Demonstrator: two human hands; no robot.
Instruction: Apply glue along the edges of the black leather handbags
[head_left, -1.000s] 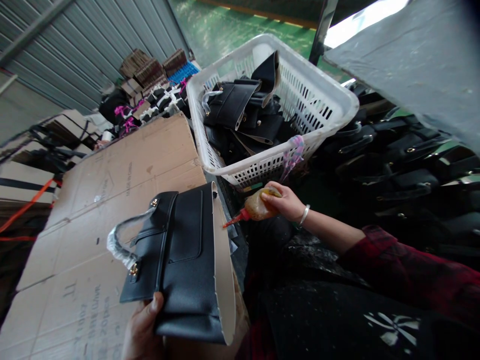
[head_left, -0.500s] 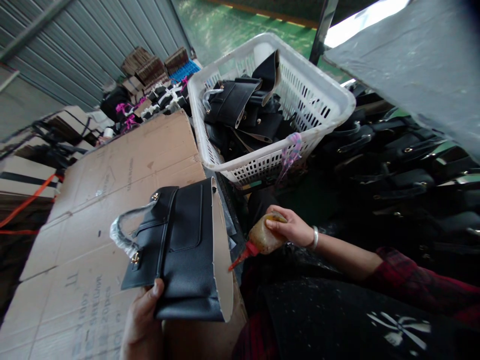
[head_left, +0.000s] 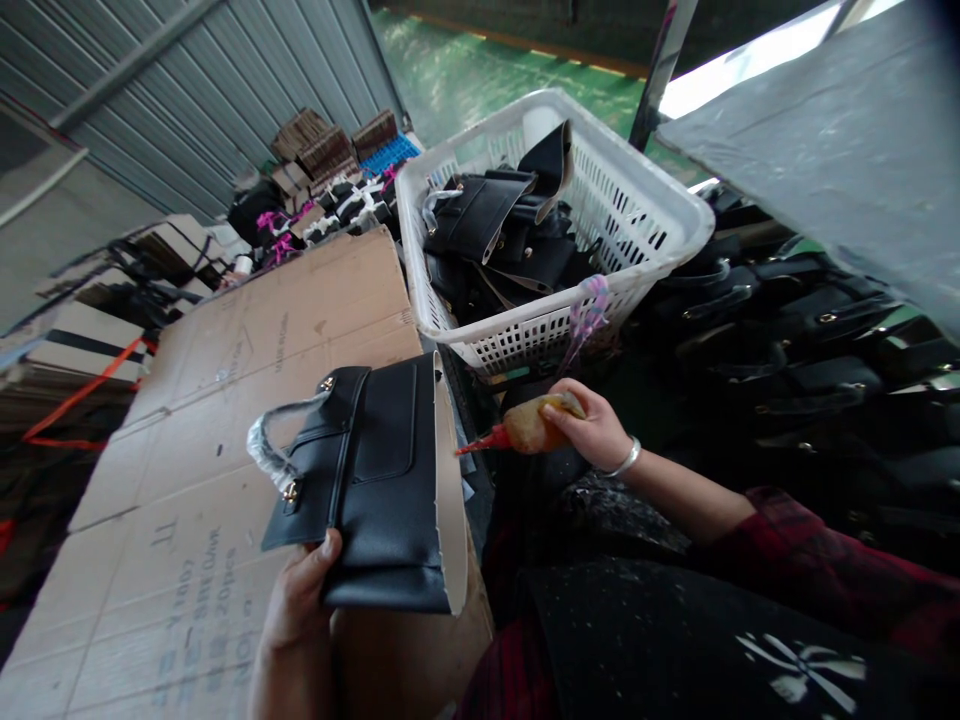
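My left hand (head_left: 304, 590) is closed on the lower side of a black handbag (head_left: 390, 500), its thumb on top. The bag lies over the cardboard, its raw beige edge toward my right. A curved handle (head_left: 268, 450) in clear plastic wrap sticks out on its left side, fixed with gold-coloured fittings. My right hand (head_left: 589, 425) is wrapped round a squeeze bottle (head_left: 531, 425) of yellowish-brown contents. The bottle's red nozzle (head_left: 484, 440) points left, its tip at or very near the beige edge; whether they touch I cannot tell.
A white plastic basket (head_left: 517, 340) holding black bag pieces (head_left: 480, 215) stands beyond my right hand. Flattened cardboard (head_left: 202, 430) covers the table on the left. Many black bags (head_left: 795, 370) lie at right, under a grey sheet (head_left: 817, 150). Brown stacks (head_left: 319, 145) stand at the back.
The bottle in my right hand has risen along the bag's beige edge, from its lower part toward the middle, and tilted more level. My left hand keeps its hold; the view has shifted slightly.
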